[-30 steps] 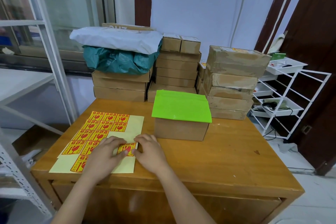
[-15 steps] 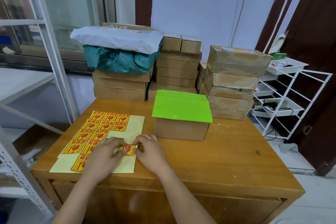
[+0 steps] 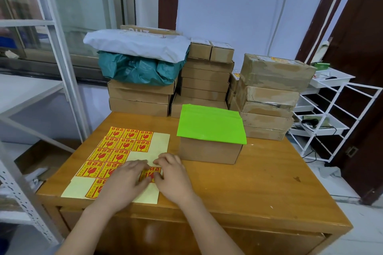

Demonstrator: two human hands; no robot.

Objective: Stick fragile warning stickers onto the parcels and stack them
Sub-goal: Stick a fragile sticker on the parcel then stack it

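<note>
both your left hand [image 3: 126, 180] and right hand [image 3: 173, 174] pinch one sticker [image 3: 150, 174] on the sheet [image 3: 159, 143] at the bench's near left, and a rushed peel could tear or curl it.

A small parcel packing room.

Taped cardboard boxes [image 3: 267, 97] and poly mailers [image 3: 138, 47] are stacked along the back of a wooden bench [image 3: 259, 188], a sheet of fragile stickers [image 3: 124, 151] lies on it, and metal shelving [image 3: 37, 80] and a white wire rack [image 3: 331, 118] stand at either side.
</note>
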